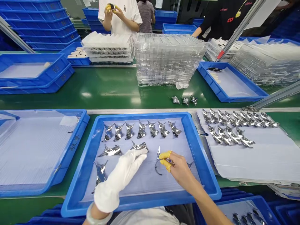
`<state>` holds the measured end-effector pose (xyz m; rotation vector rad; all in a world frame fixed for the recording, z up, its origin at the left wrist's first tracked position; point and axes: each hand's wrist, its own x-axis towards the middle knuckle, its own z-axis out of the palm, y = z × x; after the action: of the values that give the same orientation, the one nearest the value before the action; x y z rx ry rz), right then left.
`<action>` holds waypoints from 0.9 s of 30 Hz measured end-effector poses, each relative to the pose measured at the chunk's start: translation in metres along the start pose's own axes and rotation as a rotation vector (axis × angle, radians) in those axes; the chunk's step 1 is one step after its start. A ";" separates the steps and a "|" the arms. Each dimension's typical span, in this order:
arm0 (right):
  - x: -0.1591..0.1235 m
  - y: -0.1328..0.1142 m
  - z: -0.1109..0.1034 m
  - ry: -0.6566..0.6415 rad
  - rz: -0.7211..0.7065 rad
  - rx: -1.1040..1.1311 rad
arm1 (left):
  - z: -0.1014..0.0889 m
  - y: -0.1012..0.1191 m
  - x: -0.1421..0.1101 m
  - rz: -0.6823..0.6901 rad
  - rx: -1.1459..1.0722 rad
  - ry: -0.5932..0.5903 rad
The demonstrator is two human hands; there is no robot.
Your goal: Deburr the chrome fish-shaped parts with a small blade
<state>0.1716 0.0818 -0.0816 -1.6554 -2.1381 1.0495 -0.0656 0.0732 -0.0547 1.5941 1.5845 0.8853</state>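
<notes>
Your right hand pinches a curved chrome part; your white-gloved left hand, fingers pressed together, lies beside a second part in a blue plastic tray.

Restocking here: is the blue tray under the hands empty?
Not empty: the blue tray holds rows of shiny curved metal pieces on its pale liner.

The only view comes from a camera worn on the person's head, looking forward and down from above the chest. Nearest the lens, at the bottom of the frame, are the white-gloved left hand, the bare right hand and a blue tray, seen from close above. The view faces across a green desk towards stacks of clear plastic trays, with a co-worker farther off, cut off at the top edge.
</notes>
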 end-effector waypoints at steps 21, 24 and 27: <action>-0.005 -0.050 0.016 0.405 -0.519 0.597 | 0.013 0.029 -0.019 0.240 -0.285 0.353; -0.001 -0.049 0.018 0.446 -0.542 0.611 | 0.008 0.032 -0.018 0.380 -0.184 0.347; 0.000 -0.048 0.019 0.471 -0.546 0.595 | 0.006 0.035 -0.017 0.486 -0.129 0.338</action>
<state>0.1247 0.0693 -0.0637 -0.8600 -1.6041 0.8837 -0.0431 0.0562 -0.0274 1.8390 1.3323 1.5525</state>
